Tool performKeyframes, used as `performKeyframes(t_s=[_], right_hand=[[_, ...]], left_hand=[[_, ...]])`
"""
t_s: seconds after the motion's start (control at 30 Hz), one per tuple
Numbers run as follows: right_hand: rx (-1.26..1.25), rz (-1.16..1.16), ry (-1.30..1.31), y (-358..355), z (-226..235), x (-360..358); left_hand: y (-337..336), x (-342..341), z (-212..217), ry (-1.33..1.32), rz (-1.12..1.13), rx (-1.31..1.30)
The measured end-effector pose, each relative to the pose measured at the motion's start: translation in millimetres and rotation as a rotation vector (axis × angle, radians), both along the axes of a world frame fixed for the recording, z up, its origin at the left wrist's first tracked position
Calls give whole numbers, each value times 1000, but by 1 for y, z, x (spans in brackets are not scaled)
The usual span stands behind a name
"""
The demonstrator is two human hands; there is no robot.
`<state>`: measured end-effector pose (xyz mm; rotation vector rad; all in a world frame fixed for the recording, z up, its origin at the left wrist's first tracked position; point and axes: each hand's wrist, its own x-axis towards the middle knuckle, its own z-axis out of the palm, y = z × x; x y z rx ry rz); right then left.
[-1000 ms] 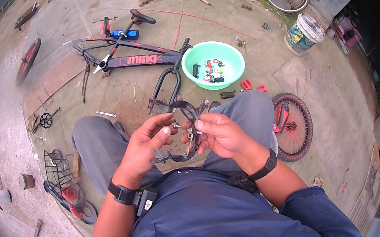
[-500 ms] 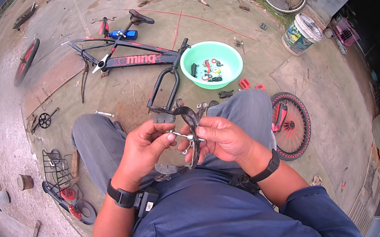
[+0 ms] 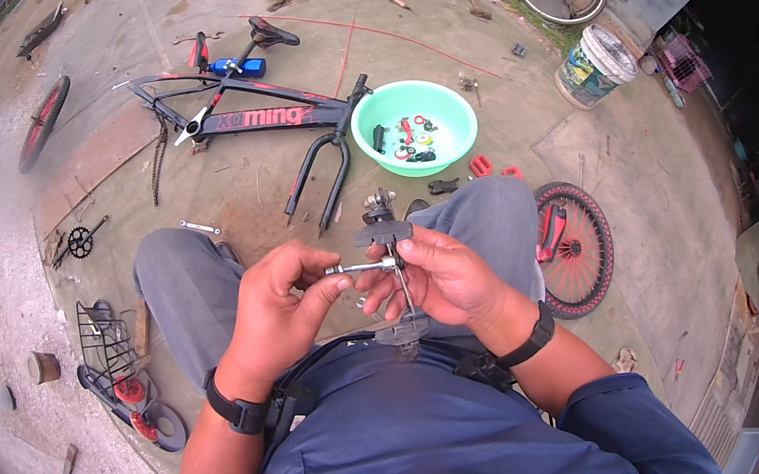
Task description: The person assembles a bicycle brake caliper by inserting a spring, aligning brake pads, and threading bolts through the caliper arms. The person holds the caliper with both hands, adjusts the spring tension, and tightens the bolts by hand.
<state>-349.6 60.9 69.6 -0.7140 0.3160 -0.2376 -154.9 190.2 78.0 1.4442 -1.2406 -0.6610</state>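
Observation:
Between my hands is a dark bicycle caliper brake (image 3: 383, 233), seen nearly edge-on, with one blackish pad end up and a greyer one down by my lap. A silver bolt (image 3: 362, 266) sticks out of its middle to the left. My left hand (image 3: 281, 300) pinches the bolt's outer end with thumb and fingertips. My right hand (image 3: 447, 276) grips the brake's middle from the right, thumb on top; its curled fingers show partly behind.
A dark bicycle frame (image 3: 262, 118) with fork lies ahead, beside a mint-green basin (image 3: 421, 166) of small parts. Right of my knee lies a red-spoked wheel (image 3: 590, 251). A crank (image 3: 81, 242) and a wire basket (image 3: 107, 331) are at left; a bucket (image 3: 593, 67) stands far right.
The brake has turned from showing its curved arms to nearly edge-on, its bolt now level. Both hands still hold it. The view has shifted slightly, moving the surroundings a little left.

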Motion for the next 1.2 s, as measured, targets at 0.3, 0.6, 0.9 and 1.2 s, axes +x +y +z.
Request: performKeyframes(t_s=[0.3,0.6,0.9,1.2], right_hand=[[-41,-29,-34,-1,-1,4],[-3,-54,-38,1,2,7],[-39,-96,-31,3,9,12],[-49,-99,16,2,15,14]], left_hand=[[0,-4,3,14,36,-41],[1,-6,-10,263,49,-47],[3,-5,-7,239,20,-25],[1,-8,1,80,4,-27]])
